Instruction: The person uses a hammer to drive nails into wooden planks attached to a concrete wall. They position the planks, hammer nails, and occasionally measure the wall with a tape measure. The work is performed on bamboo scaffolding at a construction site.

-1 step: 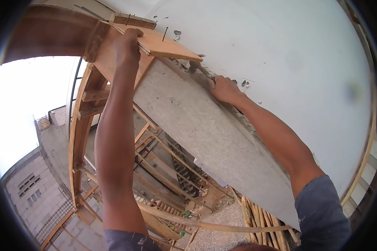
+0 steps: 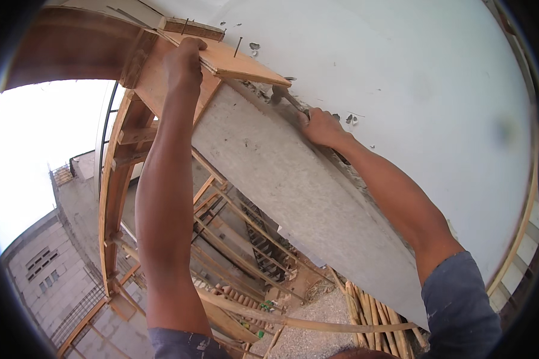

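Observation:
My left hand (image 2: pixel 185 64) reaches up and is closed on the near edge of a plywood board (image 2: pixel 245 67), its fingers curled over the top. A nail (image 2: pixel 238 46) stands up from that board, point or head unclear. My right hand (image 2: pixel 323 127) grips the handle of a hammer (image 2: pixel 278 94). The hammer's dark head lies just under the board's right corner, by the rough joint between the grey concrete beam (image 2: pixel 281 161) and the pale wall surface (image 2: pixel 425 96). Whether the head touches the board cannot be made out.
A wood strip (image 2: pixel 191 27) with nails lies behind the board. Curved wooden formwork (image 2: pixel 111 197) stands at left. Below are timber rails (image 2: pixel 251 263), a pole (image 2: pixel 341 327), upright bamboo poles (image 2: pixel 374 317) and gravel ground (image 2: pixel 311 335). The wall has chipped holes (image 2: pixel 351 120).

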{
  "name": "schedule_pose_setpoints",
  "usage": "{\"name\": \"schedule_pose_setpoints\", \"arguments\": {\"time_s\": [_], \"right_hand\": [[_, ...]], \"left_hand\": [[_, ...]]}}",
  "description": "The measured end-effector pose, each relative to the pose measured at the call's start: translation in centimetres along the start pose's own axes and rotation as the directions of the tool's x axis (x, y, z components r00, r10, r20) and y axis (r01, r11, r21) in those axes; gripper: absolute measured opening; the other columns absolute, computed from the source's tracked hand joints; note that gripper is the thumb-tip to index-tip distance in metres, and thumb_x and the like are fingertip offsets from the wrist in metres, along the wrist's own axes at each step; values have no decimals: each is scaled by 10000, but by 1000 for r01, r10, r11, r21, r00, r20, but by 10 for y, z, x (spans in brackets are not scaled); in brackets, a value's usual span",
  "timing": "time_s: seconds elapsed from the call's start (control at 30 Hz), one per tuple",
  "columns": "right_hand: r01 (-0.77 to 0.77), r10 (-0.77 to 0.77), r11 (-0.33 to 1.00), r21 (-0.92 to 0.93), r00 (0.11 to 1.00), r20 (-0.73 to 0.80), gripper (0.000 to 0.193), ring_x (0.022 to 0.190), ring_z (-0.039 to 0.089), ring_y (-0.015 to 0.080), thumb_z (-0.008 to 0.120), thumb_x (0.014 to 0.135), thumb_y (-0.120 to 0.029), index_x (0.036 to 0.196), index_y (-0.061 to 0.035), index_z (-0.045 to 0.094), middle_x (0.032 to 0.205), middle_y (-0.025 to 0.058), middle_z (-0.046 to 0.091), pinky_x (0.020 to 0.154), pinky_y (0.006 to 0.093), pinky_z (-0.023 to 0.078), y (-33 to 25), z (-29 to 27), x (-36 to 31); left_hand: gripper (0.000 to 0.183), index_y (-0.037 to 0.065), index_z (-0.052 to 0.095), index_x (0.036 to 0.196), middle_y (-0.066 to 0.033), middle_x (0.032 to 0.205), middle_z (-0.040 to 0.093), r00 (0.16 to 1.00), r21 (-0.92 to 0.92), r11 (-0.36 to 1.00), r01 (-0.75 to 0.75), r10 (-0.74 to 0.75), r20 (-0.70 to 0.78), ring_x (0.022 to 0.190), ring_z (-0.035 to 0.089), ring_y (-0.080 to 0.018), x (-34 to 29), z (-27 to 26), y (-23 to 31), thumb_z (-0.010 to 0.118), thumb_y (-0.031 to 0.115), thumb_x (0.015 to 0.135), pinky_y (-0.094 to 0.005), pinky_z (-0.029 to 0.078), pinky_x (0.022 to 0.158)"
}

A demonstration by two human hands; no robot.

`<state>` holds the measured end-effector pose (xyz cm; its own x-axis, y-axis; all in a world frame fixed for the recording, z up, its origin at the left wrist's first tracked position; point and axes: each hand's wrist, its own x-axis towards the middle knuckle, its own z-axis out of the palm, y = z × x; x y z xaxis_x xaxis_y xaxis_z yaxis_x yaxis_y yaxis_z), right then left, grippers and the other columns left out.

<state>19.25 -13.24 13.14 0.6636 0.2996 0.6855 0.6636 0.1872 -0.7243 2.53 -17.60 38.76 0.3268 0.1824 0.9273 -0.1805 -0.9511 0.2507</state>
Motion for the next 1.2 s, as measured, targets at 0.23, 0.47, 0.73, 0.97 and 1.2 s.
{"name": "schedule_pose_setpoints", "arguments": {"time_s": [0.23,0.47,0.73,0.97,1.2], "right_hand": [[-138,148,932,334,989,-3,665,558,656,342,449,1008,-505,1095,147,552,841,270,668,521,443,533,9,10,5],[-50,65,963,267,997,-47,618,560,666,344,441,1019,-488,1084,112,571,836,254,679,573,465,546,10,6,2],[-54,60,978,203,998,-24,577,950,677,415,437,1016,-480,1078,59,633,981,282,690,856,500,519,10,1,-3],[-2,20,977,215,997,-81,604,885,676,411,440,1025,-481,996,94,622,879,293,673,796,490,512,12,2,-5],[36,-6,981,191,987,-158,582,832,671,433,454,1021,-483,976,69,633,835,289,668,773,494,508,25,14,-2]], "left_hand": [[289,-85,657,830,-162,834,668,980,280,959,-45,98,-176,684,620,-235,24,2,-13,669,182,720,-385,496,631],[333,-87,664,833,-209,855,679,958,495,865,-88,209,-195,720,654,-266,15,10,-33,615,217,707,-405,504,681],[355,-147,643,829,-226,796,645,984,256,961,-100,134,-120,716,604,-288,-4,18,-44,654,190,716,-413,482,718],[331,-161,615,796,-215,743,625,978,324,944,-67,126,-164,683,583,-265,-8,18,-47,639,163,731,-417,466,697],[318,-148,611,746,-163,667,596,981,345,931,-115,162,-110,598,533,-234,-1,11,-45,646,167,722,-397,425,595]]}}
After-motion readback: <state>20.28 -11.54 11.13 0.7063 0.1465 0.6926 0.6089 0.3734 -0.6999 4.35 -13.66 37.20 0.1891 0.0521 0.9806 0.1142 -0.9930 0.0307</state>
